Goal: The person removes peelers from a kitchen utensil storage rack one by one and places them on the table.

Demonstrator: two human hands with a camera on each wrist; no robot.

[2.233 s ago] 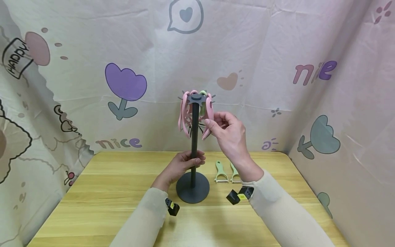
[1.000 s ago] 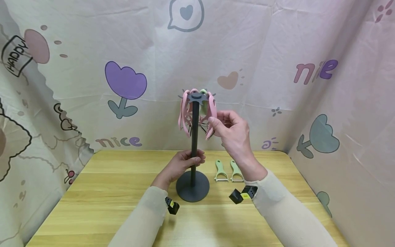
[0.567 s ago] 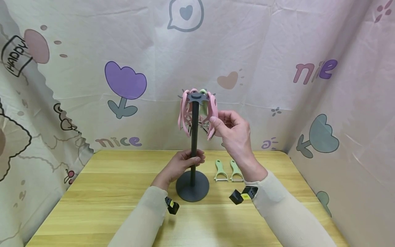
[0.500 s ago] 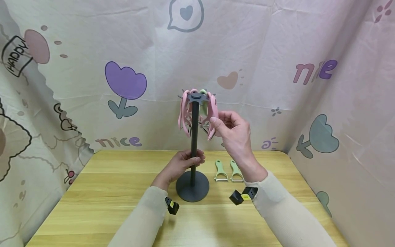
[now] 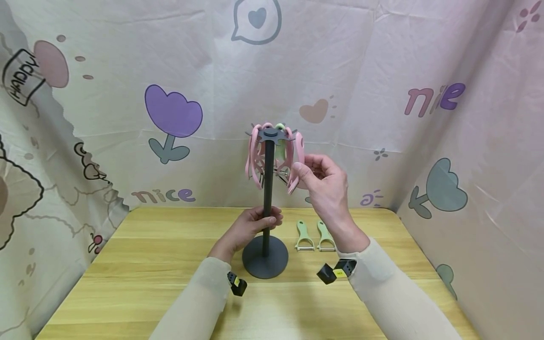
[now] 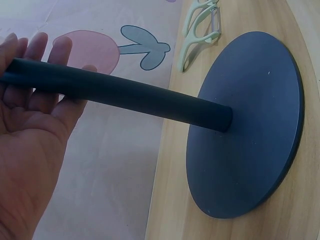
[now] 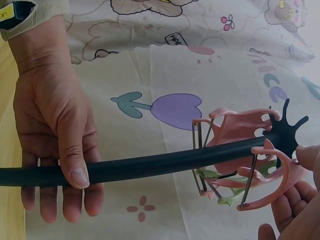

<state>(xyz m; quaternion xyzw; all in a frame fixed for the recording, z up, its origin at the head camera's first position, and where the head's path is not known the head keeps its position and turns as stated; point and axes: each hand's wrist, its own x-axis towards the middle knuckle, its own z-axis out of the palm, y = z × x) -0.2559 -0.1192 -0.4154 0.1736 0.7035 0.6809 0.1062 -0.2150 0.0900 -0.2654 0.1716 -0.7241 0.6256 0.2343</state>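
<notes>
A dark grey stand (image 5: 265, 257) with a round base, a thin pole and a hooked top rises from the table. My left hand (image 5: 255, 222) holds the pole low down, thumb in front and fingers behind, as the right wrist view also shows. Several pink peelers (image 5: 254, 156) and a green peeler (image 5: 280, 147) hang from the hooks. At the rack's right side, my right hand (image 5: 325, 184) pinches a pink peeler (image 5: 300, 150) between thumb and fingers. Its handle, with the hole at the top, stands just right of the hook tips, blade end down.
Two light green peelers (image 5: 303, 236) lie side by side on the wooden table (image 5: 170, 264), right of the stand's base. A patterned cloth (image 5: 229, 94) hangs behind and along both sides.
My right hand has moved a little to the right with the pink peeler, whose handle top now shows apart from the hooks. The left hand stays on the pole.
</notes>
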